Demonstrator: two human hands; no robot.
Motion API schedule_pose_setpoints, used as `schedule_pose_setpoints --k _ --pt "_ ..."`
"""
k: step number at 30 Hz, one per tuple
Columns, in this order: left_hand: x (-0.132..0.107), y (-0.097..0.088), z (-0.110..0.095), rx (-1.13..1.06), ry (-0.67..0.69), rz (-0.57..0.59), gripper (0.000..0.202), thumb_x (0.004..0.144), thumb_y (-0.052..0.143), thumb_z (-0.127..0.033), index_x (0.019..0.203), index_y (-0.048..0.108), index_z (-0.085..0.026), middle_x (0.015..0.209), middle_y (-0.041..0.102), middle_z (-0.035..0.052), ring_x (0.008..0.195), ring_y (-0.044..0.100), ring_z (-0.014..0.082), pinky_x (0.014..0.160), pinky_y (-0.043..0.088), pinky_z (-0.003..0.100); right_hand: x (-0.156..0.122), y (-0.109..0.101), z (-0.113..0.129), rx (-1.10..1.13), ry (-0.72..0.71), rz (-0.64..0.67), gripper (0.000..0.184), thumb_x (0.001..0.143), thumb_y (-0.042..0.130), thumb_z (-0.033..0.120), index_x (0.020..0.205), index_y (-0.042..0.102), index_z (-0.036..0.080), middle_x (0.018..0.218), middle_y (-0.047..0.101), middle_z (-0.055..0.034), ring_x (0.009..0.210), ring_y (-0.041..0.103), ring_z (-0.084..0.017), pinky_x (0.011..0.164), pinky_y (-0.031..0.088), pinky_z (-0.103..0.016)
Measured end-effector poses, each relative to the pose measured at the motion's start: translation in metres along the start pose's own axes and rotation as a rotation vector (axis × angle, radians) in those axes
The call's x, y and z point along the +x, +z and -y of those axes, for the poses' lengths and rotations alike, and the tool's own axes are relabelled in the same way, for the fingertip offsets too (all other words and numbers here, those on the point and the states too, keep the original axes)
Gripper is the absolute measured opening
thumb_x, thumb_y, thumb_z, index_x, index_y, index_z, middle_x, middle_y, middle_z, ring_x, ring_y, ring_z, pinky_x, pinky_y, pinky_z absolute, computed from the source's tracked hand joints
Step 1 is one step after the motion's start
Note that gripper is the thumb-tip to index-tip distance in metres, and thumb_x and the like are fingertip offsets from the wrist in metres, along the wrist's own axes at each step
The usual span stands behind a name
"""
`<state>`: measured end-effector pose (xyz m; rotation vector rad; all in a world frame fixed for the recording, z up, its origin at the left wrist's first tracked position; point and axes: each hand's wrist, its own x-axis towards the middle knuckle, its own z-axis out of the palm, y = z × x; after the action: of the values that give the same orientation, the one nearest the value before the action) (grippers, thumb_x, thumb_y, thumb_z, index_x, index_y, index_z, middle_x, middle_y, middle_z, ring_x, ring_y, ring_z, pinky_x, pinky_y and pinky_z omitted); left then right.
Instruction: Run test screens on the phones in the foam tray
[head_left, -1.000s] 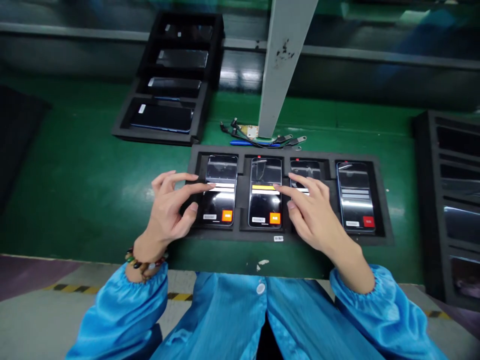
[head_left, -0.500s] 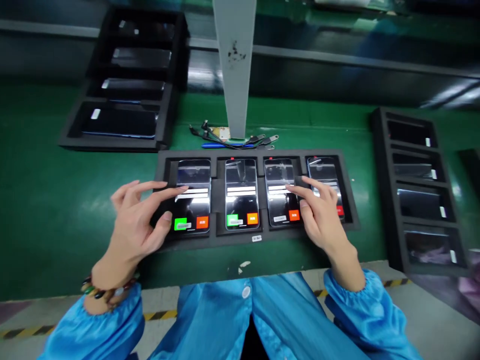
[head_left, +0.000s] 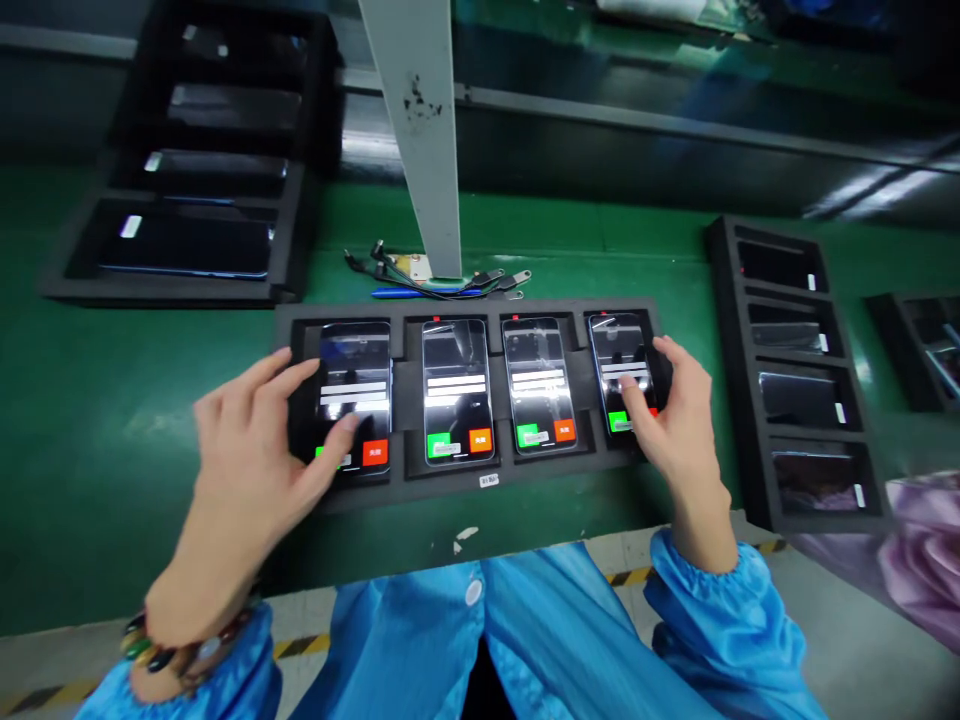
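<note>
- Left hand point(head_left: 251, 440): fingers and thumb are held apart, nothing clamped; the thumb is placed over the lower screen of the first phone point(head_left: 356, 357), though whether the glass is pressed cannot be told.
- That phone is seated face up in the leftmost recess of a dark tray point(head_left: 409, 395); it is judged stiff, fairly light and slippery.
- Second phone point(head_left: 456, 400) and third phone point(head_left: 538, 390): both are lit in the middle recesses, best held by their long edges — the glass is probably fragile.
- Fourth phone point(head_left: 616, 340): lodged in the rightmost recess, partly covered by the thumb of the right hand point(head_left: 679, 420), whose fingers are spread near the tray's right end; no grip is closed.
- The dark tray itself looks foam-like, probably light and slightly yielding; it would be best taken by both ends and kept level.
- Surface: on the green worktop point(head_left: 187, 340), a left tray point(head_left: 169, 293), cables point(head_left: 442, 290) beside a grey post point(head_left: 427, 130) and a right tray point(head_left: 731, 370) are set out.
- Room: striped tape point(head_left: 300, 645) is laid on the floor; lilac fabric point(head_left: 926, 550) is seen far right.
</note>
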<state>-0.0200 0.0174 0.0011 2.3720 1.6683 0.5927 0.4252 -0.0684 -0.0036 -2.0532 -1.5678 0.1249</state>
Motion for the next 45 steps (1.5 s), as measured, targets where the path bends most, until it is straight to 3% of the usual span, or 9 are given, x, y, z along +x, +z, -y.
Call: schedule_pose_setpoints --k 5,12,16,20,23,27,33,40,45 --pt "0.008 0.014 -0.011 0.011 -0.062 0.059 0.091 0.101 0.068 -0.064 0.177 0.031 -0.032 0.188 0.02 0.0199 0.171 0.026 0.0569 0.133 0.032 0.082 0.023 0.01 -0.002 -0.149 0.008 0.144 0.101 0.097 0.073 0.074 0.171 0.038 0.015 0.176 0.04 -0.0329 0.168 0.037 -0.053 0.124 0.047 -0.076" --pt "0.014 0.011 -0.009 -0.063 -0.017 0.045 0.088 0.103 0.063 -0.064 0.177 0.022 -0.044 0.187 0.024 0.0112 0.174 0.023 0.0527 0.136 0.03 0.083 0.032 -0.011 -0.022 0.058 0.152 0.154 0.092 0.094 0.08 0.065 0.168 0.044 0.024 0.166 0.059 -0.0232 0.143 0.069 -0.045 0.115 0.06 -0.068" --pt "0.013 0.013 -0.019 -0.051 -0.047 0.059 0.092 0.1 0.068 -0.065 0.177 0.024 -0.044 0.19 0.015 0.0107 0.173 0.021 0.0555 0.134 0.031 0.085 0.031 -0.013 -0.027 0.126 0.147 0.149 0.089 0.095 0.079 0.064 0.168 0.044 0.025 0.167 0.058 -0.0229 0.141 0.07 -0.043 0.111 0.063 -0.064" --pt "0.015 0.016 -0.029 -0.035 -0.074 0.036 0.091 0.099 0.074 -0.06 0.175 0.031 -0.036 0.188 0.02 0.018 0.17 0.026 0.0574 0.127 0.037 0.087 0.027 0.003 -0.001 -0.091 0.041 0.113 0.087 0.098 0.073 0.061 0.168 0.044 0.017 0.169 0.051 -0.0296 0.162 0.047 -0.052 0.123 0.05 -0.077" --pt "0.016 0.018 -0.031 -0.019 -0.1 -0.007 0.088 0.096 0.079 -0.054 0.171 0.037 -0.035 0.183 0.03 0.0204 0.167 0.033 0.0542 0.126 0.04 0.083 0.024 0.019 0.037 -0.088 -0.106 0.091 0.081 0.105 0.064 0.058 0.171 0.038 0.018 0.174 0.046 -0.0289 0.168 0.04 -0.048 0.131 0.04 -0.076" --pt "0.016 0.017 -0.029 -0.048 -0.093 -0.075 0.081 0.094 0.08 -0.045 0.166 0.043 -0.033 0.17 0.042 0.0203 0.162 0.04 0.0487 0.129 0.041 0.075 0.028 0.047 0.081 -0.059 -0.289 0.212 0.09 0.105 0.063 0.06 0.177 0.027 0.019 0.183 0.035 -0.028 0.173 0.029 -0.048 0.136 0.032 -0.074" --pt "0.015 0.006 -0.027 -0.123 -0.153 -0.141 0.073 0.094 0.079 -0.037 0.16 0.051 -0.026 0.158 0.05 0.0199 0.155 0.047 0.0424 0.128 0.048 0.068 0.038 0.074 0.085 -0.125 -0.325 0.227 0.092 0.098 0.067 0.051 0.173 0.032 0.011 0.181 0.034 -0.0339 0.172 0.03 -0.054 0.135 0.027 -0.076" --pt "0.011 -0.004 -0.002 -0.391 -0.393 -0.175 0.075 0.083 0.088 -0.038 0.153 0.061 -0.034 0.157 0.053 0.0135 0.137 0.063 0.0363 0.095 0.068 0.052 0.056 0.036 0.064 0.002 -0.279 0.336 0.081 0.102 0.061 0.048 0.173 0.036 0.019 0.173 0.054 -0.0231 0.164 0.049 -0.043 0.136 0.032 -0.069" --pt "0.011 0.003 -0.007 -0.276 -0.217 -0.166 0.07 0.089 0.084 -0.036 0.154 0.059 -0.036 0.156 0.058 0.0142 0.15 0.056 0.0413 0.122 0.053 0.067 0.063 0.015 0.048 0.039 -0.241 0.41 0.076 0.106 0.057 0.06 0.173 0.037 0.03 0.179 0.049 -0.0139 0.172 0.036 -0.045 0.136 0.03 -0.073"
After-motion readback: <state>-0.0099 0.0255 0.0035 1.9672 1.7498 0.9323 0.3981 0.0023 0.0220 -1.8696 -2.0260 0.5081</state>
